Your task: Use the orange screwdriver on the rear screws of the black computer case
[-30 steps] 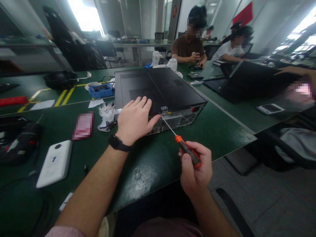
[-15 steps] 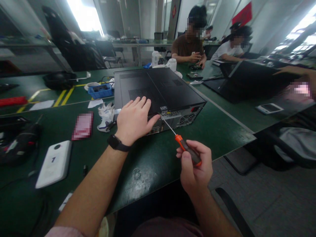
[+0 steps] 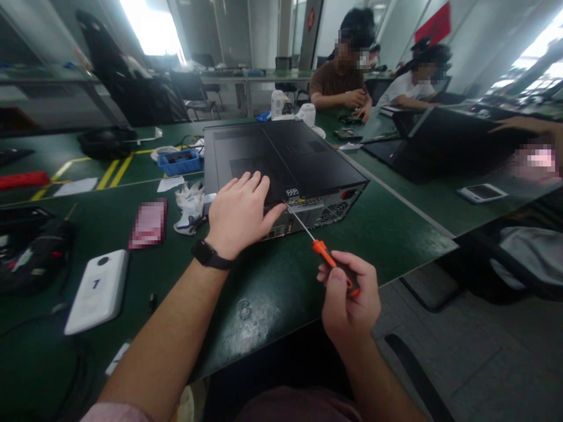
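Note:
A black desktop computer case (image 3: 268,149) lies on its side on the green table, its rear panel with fan grille facing me. My left hand (image 3: 241,208) rests flat on the near edge of the case, fingers stretched out and the thumb pointing toward the screwdriver tip. In my right hand (image 3: 349,293) is an orange and dark screwdriver (image 3: 324,253), its handle wrapped by my fingers. The long metal shaft slants up to the top edge of the rear panel, beside my left thumb. Whatever the tip meets there is too small to make out.
Left of the case are a crumpled white glove (image 3: 190,208), a blue bin (image 3: 179,161) and a white box-like device marked 1 (image 3: 97,290). White bottles (image 3: 277,104) stand behind it. Across the table a person (image 3: 341,82) handles small parts; a phone (image 3: 482,192) lies right.
The screwdriver handle has turned in my right hand, showing more orange on its side. My left hand and the case stay where they were.

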A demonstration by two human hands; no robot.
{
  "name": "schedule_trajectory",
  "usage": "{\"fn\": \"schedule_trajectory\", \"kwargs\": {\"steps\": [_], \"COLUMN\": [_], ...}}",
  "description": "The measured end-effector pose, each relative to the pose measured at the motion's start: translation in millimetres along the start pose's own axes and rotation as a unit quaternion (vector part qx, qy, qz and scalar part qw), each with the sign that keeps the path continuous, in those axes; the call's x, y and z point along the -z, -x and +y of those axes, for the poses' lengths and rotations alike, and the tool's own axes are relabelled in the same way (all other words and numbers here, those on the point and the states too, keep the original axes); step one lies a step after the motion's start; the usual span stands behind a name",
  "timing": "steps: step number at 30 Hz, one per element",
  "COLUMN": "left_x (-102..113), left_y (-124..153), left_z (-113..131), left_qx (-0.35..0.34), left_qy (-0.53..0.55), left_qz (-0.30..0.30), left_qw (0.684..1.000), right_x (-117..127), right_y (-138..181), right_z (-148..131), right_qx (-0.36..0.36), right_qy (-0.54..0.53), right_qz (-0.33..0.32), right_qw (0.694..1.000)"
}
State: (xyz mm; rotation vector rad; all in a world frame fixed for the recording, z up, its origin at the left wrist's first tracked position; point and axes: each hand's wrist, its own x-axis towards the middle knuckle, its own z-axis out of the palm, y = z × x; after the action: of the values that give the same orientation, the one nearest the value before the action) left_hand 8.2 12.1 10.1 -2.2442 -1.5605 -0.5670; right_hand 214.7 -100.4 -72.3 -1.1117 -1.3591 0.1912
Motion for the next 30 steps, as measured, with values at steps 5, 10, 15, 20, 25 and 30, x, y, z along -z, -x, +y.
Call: {"fn": "schedule_trajectory", "kwargs": {"steps": [5, 10, 15, 20, 25, 30], "left_x": [-0.2, -0.9, -0.7, -0.9, -1.4, 0.3], "left_y": [-0.2, -0.1, 0.4, 0.9, 0.8, 0.4], "left_z": [0.2, -0.6, -0.5, -0.9, -1.1, 0.0], "left_qx": [0.003, 0.007, 0.008, 0.007, 0.004, 0.004], "left_qy": [-0.004, 0.005, 0.012, 0.016, 0.008, 0.013], "left_qz": [-0.003, -0.007, -0.007, -0.005, -0.002, -0.004], "left_qw": [1.000, 1.000, 1.000, 1.000, 1.000, 1.000], "right_x": [-2.7, 0.0, 1.3, 2.0, 2.3, 1.8], "right_y": [-0.1, 1.3, 1.9, 3.6, 3.1, 1.6], "right_z": [-1.0, -0.4, 0.0, 1.4, 1.7, 1.0], "right_qx": [-0.035, -0.029, -0.025, -0.026, -0.019, -0.014], "right_qy": [-0.028, -0.026, -0.018, -0.002, 0.006, 0.000], "right_qz": [0.003, -0.016, -0.018, -0.019, -0.020, -0.019], "right_qw": [0.999, 0.999, 0.999, 0.999, 1.000, 1.000]}}
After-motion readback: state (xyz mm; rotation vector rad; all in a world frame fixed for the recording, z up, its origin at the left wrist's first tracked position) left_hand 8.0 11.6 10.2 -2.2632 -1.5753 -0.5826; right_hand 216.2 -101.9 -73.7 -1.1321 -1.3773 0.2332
